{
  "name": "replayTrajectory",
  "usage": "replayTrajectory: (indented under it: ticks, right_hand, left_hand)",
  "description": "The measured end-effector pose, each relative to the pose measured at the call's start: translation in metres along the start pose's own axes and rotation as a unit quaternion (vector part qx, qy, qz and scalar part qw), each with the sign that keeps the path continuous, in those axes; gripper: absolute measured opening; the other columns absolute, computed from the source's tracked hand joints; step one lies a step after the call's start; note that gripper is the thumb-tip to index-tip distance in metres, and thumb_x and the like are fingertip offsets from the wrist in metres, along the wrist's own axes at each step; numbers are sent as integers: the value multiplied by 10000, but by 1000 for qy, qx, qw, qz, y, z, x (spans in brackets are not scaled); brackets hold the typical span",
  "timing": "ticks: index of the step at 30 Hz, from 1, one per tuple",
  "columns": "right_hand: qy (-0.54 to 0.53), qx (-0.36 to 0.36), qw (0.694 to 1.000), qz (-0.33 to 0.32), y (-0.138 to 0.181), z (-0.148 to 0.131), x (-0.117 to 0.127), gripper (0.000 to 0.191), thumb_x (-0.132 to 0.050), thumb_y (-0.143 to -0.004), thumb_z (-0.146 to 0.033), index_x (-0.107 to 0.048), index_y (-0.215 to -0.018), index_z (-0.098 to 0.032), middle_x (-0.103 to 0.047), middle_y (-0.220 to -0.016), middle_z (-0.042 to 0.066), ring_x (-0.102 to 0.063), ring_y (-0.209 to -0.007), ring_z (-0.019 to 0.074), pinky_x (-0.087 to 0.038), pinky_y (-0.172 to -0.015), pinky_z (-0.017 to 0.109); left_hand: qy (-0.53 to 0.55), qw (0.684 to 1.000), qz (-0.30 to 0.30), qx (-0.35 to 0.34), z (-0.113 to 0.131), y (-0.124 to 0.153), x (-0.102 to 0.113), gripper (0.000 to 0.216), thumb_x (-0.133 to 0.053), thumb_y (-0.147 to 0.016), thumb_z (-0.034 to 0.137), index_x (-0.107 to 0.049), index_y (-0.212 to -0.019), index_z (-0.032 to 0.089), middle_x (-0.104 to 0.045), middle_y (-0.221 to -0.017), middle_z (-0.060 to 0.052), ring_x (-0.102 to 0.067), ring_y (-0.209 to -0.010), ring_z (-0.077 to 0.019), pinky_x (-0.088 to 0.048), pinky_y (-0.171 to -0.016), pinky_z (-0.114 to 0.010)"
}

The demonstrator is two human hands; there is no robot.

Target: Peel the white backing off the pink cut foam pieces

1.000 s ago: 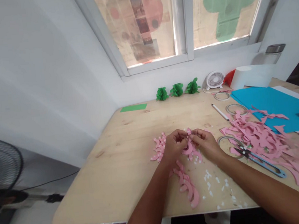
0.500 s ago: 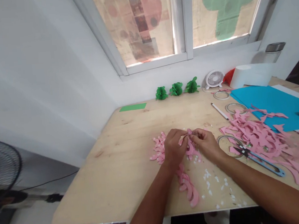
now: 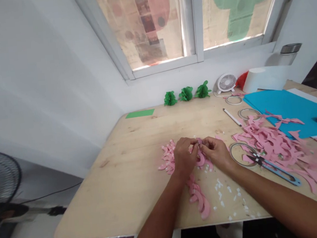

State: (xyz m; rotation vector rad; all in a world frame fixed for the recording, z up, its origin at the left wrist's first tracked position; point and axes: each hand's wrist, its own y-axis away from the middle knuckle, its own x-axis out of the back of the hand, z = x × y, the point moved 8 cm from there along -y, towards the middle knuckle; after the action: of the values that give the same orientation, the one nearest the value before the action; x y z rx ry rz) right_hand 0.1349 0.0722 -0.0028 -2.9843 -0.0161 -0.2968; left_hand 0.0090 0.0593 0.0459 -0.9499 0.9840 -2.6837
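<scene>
My left hand [image 3: 185, 155] and my right hand [image 3: 215, 151] meet over the middle of the table, fingertips pinched on one small pink paper piece [image 3: 199, 141]. Its exact shape is mostly covered by the fingers. Curved pink paper cutouts [image 3: 200, 161] lie right under the hands. Left of my left hand is a cluster of more pink cutouts [image 3: 168, 157], some with small white spots. A chain of overlapping pink curved pieces [image 3: 200, 203] rests near the front edge, below the wrists. Small white paper bits [image 3: 218, 184] are scattered below my right hand.
Blue-handled snips [image 3: 278, 171] lie by a tape roll [image 3: 232, 156] and a heap of pink scraps [image 3: 275, 137] at right. Behind are blue sheets [image 3: 275, 104], a white pen [image 3: 232, 117] and a small fan [image 3: 226, 83]. Green paper shapes [image 3: 186, 94] stand along the wall.
Both hands stay pinched at nearly the same spot. The fingertips have drawn slightly closer around the small pink piece, which shows less now. The view has shifted a little.
</scene>
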Motion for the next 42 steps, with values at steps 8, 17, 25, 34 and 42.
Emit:
replayTrajectory:
  ticks: [8,17,25,34,42]
  right_hand:
    - [13,9,1000,10,-1,2,1,232,-575,-711,-371,-505,-597,-181,-416,-491,-48,-383,-463,95,-288,-429,208]
    - [25,-10,1000,6,-1,2,1,208,-591,-681,-355,-526,-595,-177,-448,-485,-40,-397,-461,97,-295,-425,206]
    - [14,0,1000,16,-1,6,2,260,-595,-673,-407,-526,-580,-174,-442,-480,-34,-380,-453,93,-284,-407,203]
    - [-18,3,1000,18,-2,6,1,304,-609,-652,-451,-513,-563,-176,-427,-468,-38,-369,-442,93,-273,-405,211]
    - [-68,-24,997,-7,-2,7,-4,258,-625,-650,-394,-514,-588,-169,-409,-492,-53,-346,-451,83,-259,-427,214]
  left_hand:
    - [-45,998,-3,-53,10,-1,2,83,-548,-754,135,-617,-755,181,-652,-746,-27,-564,-764,-165,-422,-715,-307]
    - [-54,997,-4,-53,9,-2,1,83,-550,-735,108,-590,-721,179,-635,-724,-18,-553,-746,-159,-412,-704,-293]
    - [-95,992,-3,-88,13,-2,0,86,-534,-724,98,-565,-702,176,-611,-693,-24,-536,-717,-165,-396,-674,-300]
    - [-150,978,5,-142,23,-1,0,86,-513,-744,112,-543,-686,168,-583,-658,-35,-518,-680,-168,-376,-651,-311]
    - [-141,980,36,-136,22,-1,4,101,-520,-729,109,-518,-653,174,-580,-643,-24,-517,-662,-156,-376,-654,-304]
